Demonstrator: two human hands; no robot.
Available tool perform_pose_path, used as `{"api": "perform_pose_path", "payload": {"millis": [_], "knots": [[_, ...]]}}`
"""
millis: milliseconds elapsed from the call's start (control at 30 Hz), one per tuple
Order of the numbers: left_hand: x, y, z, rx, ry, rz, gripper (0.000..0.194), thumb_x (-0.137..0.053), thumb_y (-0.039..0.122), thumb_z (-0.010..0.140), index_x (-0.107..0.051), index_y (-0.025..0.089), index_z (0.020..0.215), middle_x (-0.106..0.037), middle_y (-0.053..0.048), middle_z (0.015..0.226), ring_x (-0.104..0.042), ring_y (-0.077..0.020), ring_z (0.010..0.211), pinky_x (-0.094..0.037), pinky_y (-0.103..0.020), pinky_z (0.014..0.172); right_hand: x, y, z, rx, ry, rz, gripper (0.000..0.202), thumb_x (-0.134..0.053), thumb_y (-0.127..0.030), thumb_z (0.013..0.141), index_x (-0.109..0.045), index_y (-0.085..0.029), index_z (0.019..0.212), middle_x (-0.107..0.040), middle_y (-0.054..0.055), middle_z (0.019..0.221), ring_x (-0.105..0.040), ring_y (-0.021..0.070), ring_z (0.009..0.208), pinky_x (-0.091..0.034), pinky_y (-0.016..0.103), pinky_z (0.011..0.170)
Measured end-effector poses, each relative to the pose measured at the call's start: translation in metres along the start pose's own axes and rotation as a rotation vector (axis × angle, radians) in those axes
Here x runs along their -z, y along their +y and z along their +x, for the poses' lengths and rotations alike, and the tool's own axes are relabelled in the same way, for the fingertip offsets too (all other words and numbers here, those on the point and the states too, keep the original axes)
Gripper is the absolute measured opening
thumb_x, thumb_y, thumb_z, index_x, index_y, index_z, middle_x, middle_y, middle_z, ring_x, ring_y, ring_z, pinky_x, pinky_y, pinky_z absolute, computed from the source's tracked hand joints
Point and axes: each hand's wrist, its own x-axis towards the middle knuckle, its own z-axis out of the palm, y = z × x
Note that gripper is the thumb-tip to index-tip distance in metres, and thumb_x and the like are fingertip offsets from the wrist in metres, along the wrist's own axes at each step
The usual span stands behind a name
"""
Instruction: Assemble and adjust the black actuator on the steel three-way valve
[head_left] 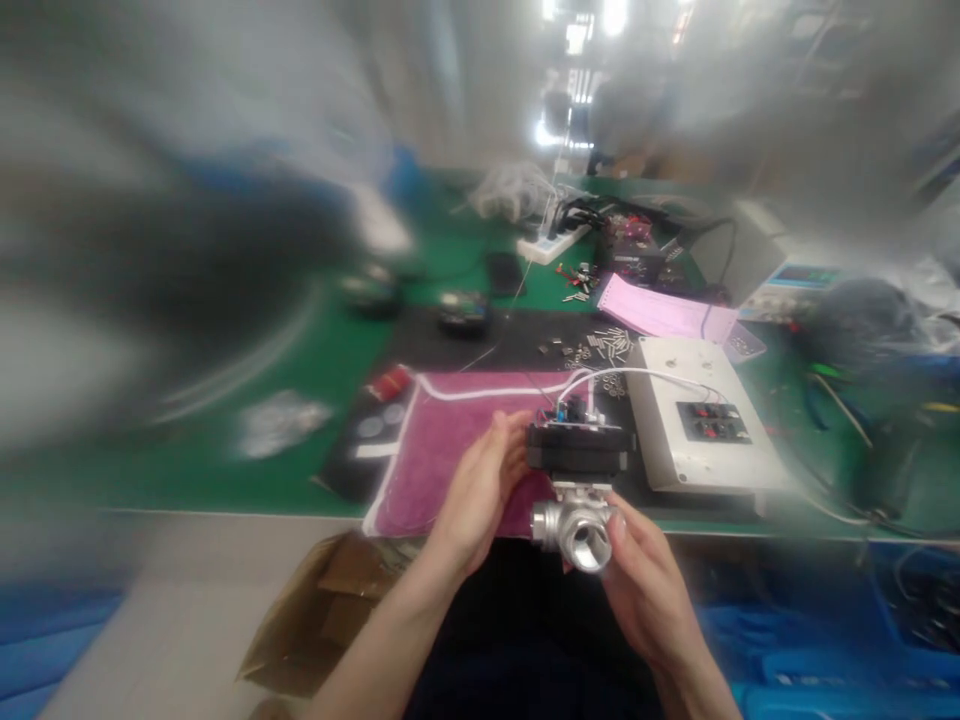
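A motorized ball valve is held up over the near edge of the bench, its shiny metal valve body (574, 530) below and its black actuator housing (579, 450) above. Small electronics and wires (574, 410) show on top of the housing, with no cover over them. My right hand (649, 580) is closed around the right side of the valve body, thumb by the round port. My left hand (480, 495) has its fingers stretched out along the left side of the housing; whether they touch it I cannot tell. White wires run from the electronics to a metal test box (697, 420) with red and black terminals.
A purple cloth (450, 440) lies on a black mat (420, 345) over the green bench. Loose metal pins (611, 345), a pink sheet (667, 310) and a power strip (551, 245) sit farther back. Below the bench at left stands a cardboard box (300, 620).
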Motion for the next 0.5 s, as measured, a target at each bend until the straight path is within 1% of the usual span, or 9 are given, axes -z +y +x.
{"api": "perform_pose_path", "payload": {"millis": [67, 100, 167, 233, 300, 367, 433, 500], "knots": [[-0.007, 0.005, 0.009, 0.082, -0.027, -0.081, 0.064, -0.058, 0.069, 0.099, -0.067, 0.014, 0.129, -0.072, -0.016, 0.120, -0.071, -0.0276, 0.108, -0.059, -0.038, 0.095, 0.007, 0.006, -0.009, -0.013, 0.027, 0.005, 0.043, -0.075, -0.047, 0.092, -0.070, -0.024, 0.129, -0.069, 0.012, 0.131, -0.065, 0.0333, 0.122, -0.051, 0.051, 0.106], [-0.009, 0.007, 0.012, 0.093, -0.034, -0.098, 0.062, -0.062, 0.067, 0.098, -0.069, 0.012, 0.126, -0.073, -0.017, 0.118, -0.072, -0.0272, 0.104, -0.059, -0.036, 0.092, 0.010, 0.010, -0.013, -0.019, 0.058, 0.007, 0.045, -0.077, -0.047, 0.090, -0.070, -0.025, 0.129, -0.070, 0.012, 0.131, -0.065, 0.0333, 0.122, -0.050, 0.052, 0.107], [-0.012, 0.009, 0.019, 0.066, -0.030, -0.103, 0.052, -0.072, 0.055, 0.095, -0.071, 0.011, 0.122, -0.073, -0.017, 0.116, -0.072, -0.0253, 0.101, -0.058, -0.032, 0.089, 0.014, 0.017, -0.021, -0.026, 0.133, 0.018, 0.047, -0.080, -0.045, 0.088, -0.069, -0.027, 0.131, -0.071, 0.011, 0.129, -0.065, 0.0321, 0.120, -0.050, 0.051, 0.108], [-0.013, 0.011, 0.025, 0.020, -0.015, -0.101, 0.044, -0.079, 0.042, 0.092, -0.070, 0.012, 0.123, -0.073, -0.015, 0.117, -0.072, -0.0229, 0.101, -0.057, -0.028, 0.088, 0.014, 0.018, -0.025, -0.021, 0.173, 0.047, 0.046, -0.080, -0.044, 0.088, -0.070, -0.027, 0.130, -0.072, 0.011, 0.123, -0.068, 0.0302, 0.112, -0.054, 0.048, 0.101], [-0.012, 0.011, 0.032, -0.020, -0.004, -0.097, 0.044, -0.082, 0.032, 0.088, -0.068, 0.013, 0.125, -0.073, -0.014, 0.118, -0.071, -0.0209, 0.100, -0.056, -0.027, 0.088, 0.009, 0.014, -0.023, 0.002, 0.143, 0.084, 0.039, -0.077, -0.043, 0.091, -0.073, -0.023, 0.124, -0.073, 0.012, 0.113, -0.069, 0.0267, 0.097, -0.059, 0.041, 0.087], [-0.011, 0.011, 0.038, -0.062, -0.004, -0.085, 0.047, -0.085, 0.028, 0.084, -0.068, 0.015, 0.126, -0.073, -0.013, 0.117, -0.071, -0.0187, 0.097, -0.055, -0.025, 0.087, 0.003, 0.007, -0.017, 0.034, 0.101, 0.115, 0.031, -0.073, -0.042, 0.094, -0.076, -0.018, 0.114, -0.071, 0.012, 0.106, -0.066, 0.0224, 0.087, -0.059, 0.034, 0.073], [-0.009, 0.009, 0.042, -0.104, -0.008, -0.066, 0.049, -0.086, 0.027, 0.082, -0.068, 0.016, 0.126, -0.073, -0.012, 0.115, -0.070, -0.0165, 0.093, -0.054, -0.024, 0.085, -0.002, -0.001, -0.010, 0.062, 0.085, 0.136, 0.029, -0.065, -0.042, 0.100, -0.077, -0.017, 0.107, -0.069, 0.012, 0.105, -0.064, 0.0201, 0.085, -0.057, 0.030, 0.067], [-0.008, 0.006, 0.044, -0.137, -0.006, -0.044, 0.048, -0.086, 0.029, 0.082, -0.068, 0.018, 0.125, -0.073, -0.011, 0.114, -0.070, -0.0168, 0.093, -0.055, -0.024, 0.084, -0.003, -0.006, -0.005, 0.079, 0.089, 0.155, 0.030, -0.057, -0.041, 0.104, -0.077, -0.018, 0.102, -0.068, 0.011, 0.107, -0.064, 0.0205, 0.088, -0.056, 0.030, 0.066]]}}
